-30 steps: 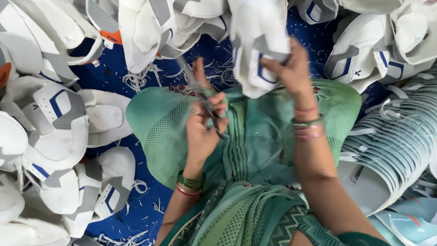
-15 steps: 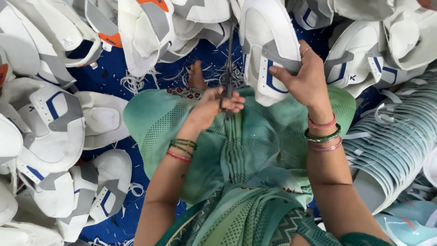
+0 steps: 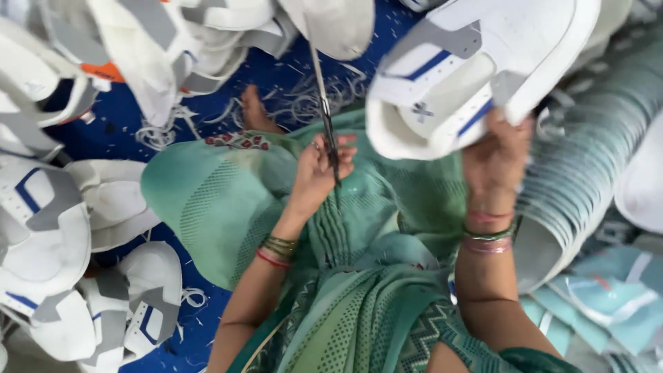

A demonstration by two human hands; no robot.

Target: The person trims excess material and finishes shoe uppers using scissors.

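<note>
Scissors (image 3: 324, 114) point upward, gripped in the raised left hand (image 3: 319, 169), while the right hand (image 3: 494, 162) clasps a white shoe upper (image 3: 469, 69) overhead.

Floor: deep blue covering (image 3: 276, 76), visible at 12 o'clock and in a strip toward 7 o'clock. Littered with white thread and trimmings (image 3: 311, 103) — densest near 12. White-and-grey shoe uppers piled (image 3: 55, 228) from 8 round to 11 o'clock. At 3 o'clock, a fanned stack of pale teal-grey insoles (image 3: 587, 173); light blue flat pieces (image 3: 608, 304) at 4–5. Light even, diffuse — no hard shadows. No walls or windows in view.
</note>
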